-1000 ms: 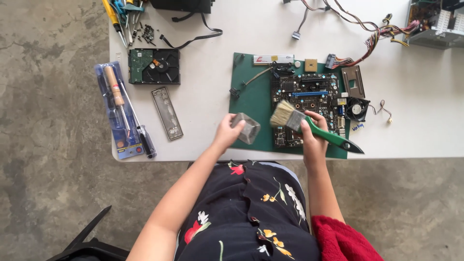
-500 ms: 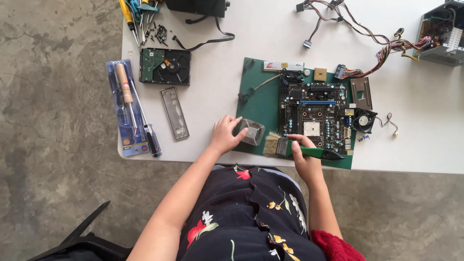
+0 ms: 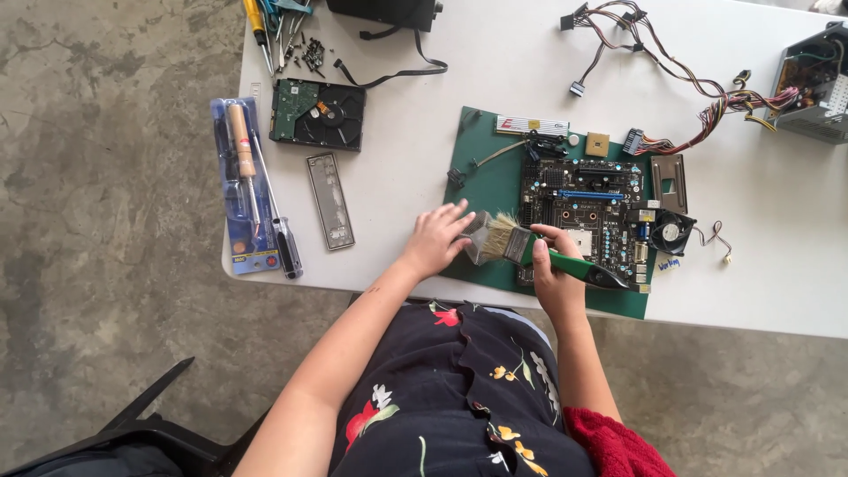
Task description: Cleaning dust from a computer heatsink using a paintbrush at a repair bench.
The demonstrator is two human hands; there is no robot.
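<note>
A seated person works a green-handled paintbrush (image 3: 552,256) across a small grey metal part (image 3: 474,237) at the front edge of a white bench (image 3: 424,124). The right hand (image 3: 549,265) is wrapped tight around the brush handle, which lies nearly flat and points to the person's right, so that the pale bristles meet the part side-on. The left hand (image 3: 435,238) rests with fingers spread over the part's near side, apparently pinning it so the strokes do not push it about; whether those fingers curl under it cannot be told from above. Part and brush both sit on a green mat (image 3: 484,181), which also carries a bare motherboard (image 3: 587,212) just beside the right hand, a placement that seems meant to keep the electronics off the bare bench top. A small black fan (image 3: 673,233) and a metal bracket (image 3: 669,184) lie at the board's right edge. Well to the left, out of the way of the brushing, lie an opened hard drive (image 3: 318,115), a metal port plate (image 3: 330,200) and a blister pack of screwdrivers (image 3: 243,185), the pack reaching the bench's edge. A power supply (image 3: 813,88) with its bundle of coloured cables (image 3: 680,79) occupies the far right corner.
</note>
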